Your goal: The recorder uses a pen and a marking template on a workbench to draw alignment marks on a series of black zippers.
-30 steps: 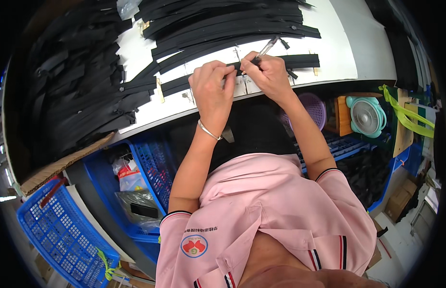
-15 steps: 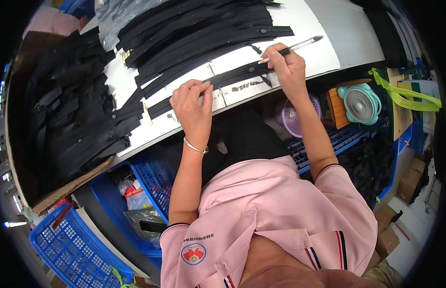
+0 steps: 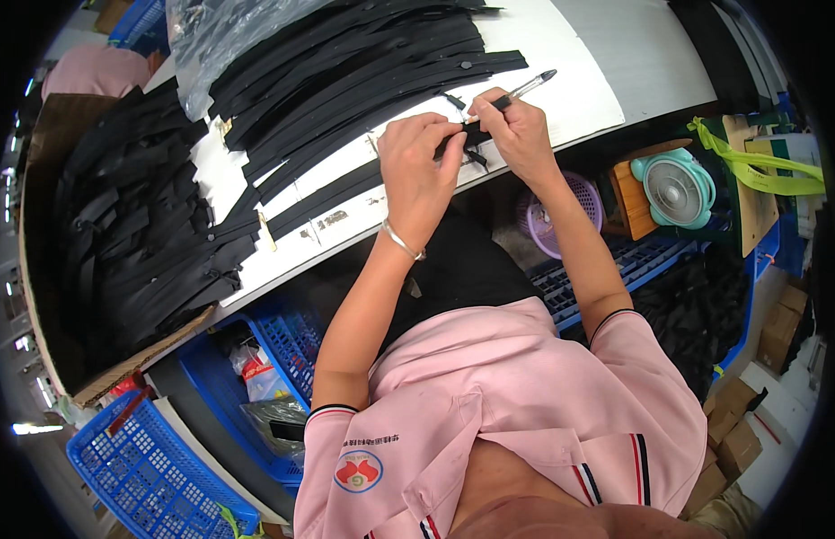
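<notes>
I am at work in a workshop or small factory: my white worktable (image 3: pixel 574 94) carries rows of matching black strips (image 3: pixel 363 65), more fill a big cardboard box (image 3: pixel 60 126) at my left, blue plastic crates (image 3: pixel 157 463) stand below and beside the table, cartons (image 3: pixel 739 446) are stacked at my right, and another person in pink (image 3: pixel 94 72) shows past the box.

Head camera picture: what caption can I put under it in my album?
Left hand at a black strip, right hand holding a pen, more strips beyond.
</notes>
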### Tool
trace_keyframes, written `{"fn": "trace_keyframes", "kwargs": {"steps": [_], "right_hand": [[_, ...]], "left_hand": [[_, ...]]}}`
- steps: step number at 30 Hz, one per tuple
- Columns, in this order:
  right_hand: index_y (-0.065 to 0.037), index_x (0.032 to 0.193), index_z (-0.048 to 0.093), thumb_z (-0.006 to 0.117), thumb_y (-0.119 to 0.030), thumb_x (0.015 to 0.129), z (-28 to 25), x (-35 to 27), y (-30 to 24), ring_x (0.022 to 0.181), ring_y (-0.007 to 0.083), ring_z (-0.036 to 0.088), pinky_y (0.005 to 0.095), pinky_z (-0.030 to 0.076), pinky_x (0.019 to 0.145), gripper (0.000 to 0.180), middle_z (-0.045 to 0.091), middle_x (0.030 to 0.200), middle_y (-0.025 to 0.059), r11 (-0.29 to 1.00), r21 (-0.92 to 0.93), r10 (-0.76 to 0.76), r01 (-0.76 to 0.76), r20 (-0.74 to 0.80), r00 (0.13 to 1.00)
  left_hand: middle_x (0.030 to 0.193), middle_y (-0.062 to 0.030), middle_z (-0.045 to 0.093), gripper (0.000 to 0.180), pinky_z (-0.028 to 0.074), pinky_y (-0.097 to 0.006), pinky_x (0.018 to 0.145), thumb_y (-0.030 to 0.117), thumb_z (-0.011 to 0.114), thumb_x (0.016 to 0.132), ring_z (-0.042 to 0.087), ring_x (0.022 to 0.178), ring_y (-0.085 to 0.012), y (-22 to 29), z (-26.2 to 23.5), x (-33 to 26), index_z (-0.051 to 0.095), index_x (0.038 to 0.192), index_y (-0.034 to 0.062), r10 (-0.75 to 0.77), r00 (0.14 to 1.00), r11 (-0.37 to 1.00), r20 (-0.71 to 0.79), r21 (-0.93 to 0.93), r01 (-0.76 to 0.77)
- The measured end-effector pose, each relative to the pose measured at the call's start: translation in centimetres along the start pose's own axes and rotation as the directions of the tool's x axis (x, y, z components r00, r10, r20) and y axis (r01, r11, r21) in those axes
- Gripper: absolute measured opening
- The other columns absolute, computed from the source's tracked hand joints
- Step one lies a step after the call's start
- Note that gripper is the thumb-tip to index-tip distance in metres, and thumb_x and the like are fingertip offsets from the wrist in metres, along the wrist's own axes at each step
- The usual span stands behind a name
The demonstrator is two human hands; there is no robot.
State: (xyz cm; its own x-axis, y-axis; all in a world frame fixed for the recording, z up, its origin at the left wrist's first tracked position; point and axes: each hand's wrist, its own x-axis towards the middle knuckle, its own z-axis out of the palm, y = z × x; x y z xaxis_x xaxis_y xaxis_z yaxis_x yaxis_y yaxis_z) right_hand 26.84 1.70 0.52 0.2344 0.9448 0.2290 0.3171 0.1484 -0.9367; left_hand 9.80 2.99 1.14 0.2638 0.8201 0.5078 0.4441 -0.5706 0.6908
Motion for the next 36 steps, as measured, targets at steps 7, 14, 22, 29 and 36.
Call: {"fn": "trace_keyframes", "kwargs": {"steps": [7, 14, 22, 29, 36], "right_hand": [[0.001, 0.089, 0.072, 0.066, -0.017, 0.098, 0.2, 0.1, 0.8, 0.055, 0.0085, 0.051, 0.0274, 0.042, 0.052, 0.021, 0.065, 0.066, 0.0047, 0.997, -0.025, -0.070, 0.070, 0.000, 0.998], [0.001, 0.087, 0.071, 0.067, -0.017, 0.097, -0.1, -0.4, 0.8, 0.055, 0.0102, 0.054, 0.0296, 0.043, 0.053, 0.021, 0.062, 0.063, 0.0059, 0.998, -0.039, -0.046, 0.046, 0.004, 0.999], [0.002, 0.083, 0.070, 0.068, -0.018, 0.095, -0.5, -0.4, 0.4, 0.055, 0.0128, 0.056, 0.0304, 0.045, 0.053, 0.023, 0.061, 0.062, 0.0081, 0.997, -0.044, -0.067, 0.070, 0.077, 0.995], [0.002, 0.084, 0.069, 0.065, -0.013, 0.096, -0.5, -0.8, 1.1, 0.062, 0.0109, 0.061, 0.0285, 0.049, 0.060, 0.020, 0.068, 0.071, 0.0063, 0.982, 0.182, 0.039, -0.053, 0.082, 0.996], [0.002, 0.087, 0.069, 0.060, -0.010, 0.102, -0.9, -1.5, 1.1, 0.068, 0.0072, 0.057, 0.0239, 0.046, 0.064, 0.021, 0.069, 0.079, 0.0024, 0.989, 0.121, -0.073, 0.083, -0.082, 0.994]], "left_hand": [[0.096, -0.0033, 0.069, 0.007, 0.042, -0.040, 0.090, 0.007, 0.076, 0.075, 0.059, 0.098, -0.0267, -0.1, 1.6, 0.1, 0.075, 0.082, 0.0059, -0.058, 0.998, 0.995, 0.031, 0.087, 0.055], [0.096, -0.0024, 0.069, 0.008, 0.041, -0.040, 0.090, 0.007, 0.076, 0.073, 0.059, 0.097, -0.0258, -0.1, 1.8, -0.1, 0.075, 0.081, 0.0064, -0.056, 0.998, 0.994, 0.013, 0.093, 0.054], [0.096, -0.0019, 0.069, 0.009, 0.041, -0.039, 0.090, 0.007, 0.077, 0.074, 0.059, 0.097, -0.0253, -0.3, 1.8, -0.2, 0.075, 0.083, 0.0068, -0.056, 0.998, 0.994, -0.001, 0.093, 0.056], [0.142, -0.0148, 0.054, 0.037, 0.032, -0.053, 0.111, 0.011, 0.077, 0.083, 0.046, 0.134, -0.0367, 0.2, 0.5, -1.2, 0.071, 0.119, 0.0085, 0.036, 0.998, 0.967, 0.047, 0.249, -0.046], [0.168, -0.0217, 0.024, 0.063, 0.008, -0.077, 0.115, 0.020, 0.062, 0.101, 0.013, 0.155, -0.0504, -3.6, 0.2, 1.0, 0.038, 0.160, 0.0192, -0.052, 0.970, 0.936, 0.238, 0.351, -0.036]]}}
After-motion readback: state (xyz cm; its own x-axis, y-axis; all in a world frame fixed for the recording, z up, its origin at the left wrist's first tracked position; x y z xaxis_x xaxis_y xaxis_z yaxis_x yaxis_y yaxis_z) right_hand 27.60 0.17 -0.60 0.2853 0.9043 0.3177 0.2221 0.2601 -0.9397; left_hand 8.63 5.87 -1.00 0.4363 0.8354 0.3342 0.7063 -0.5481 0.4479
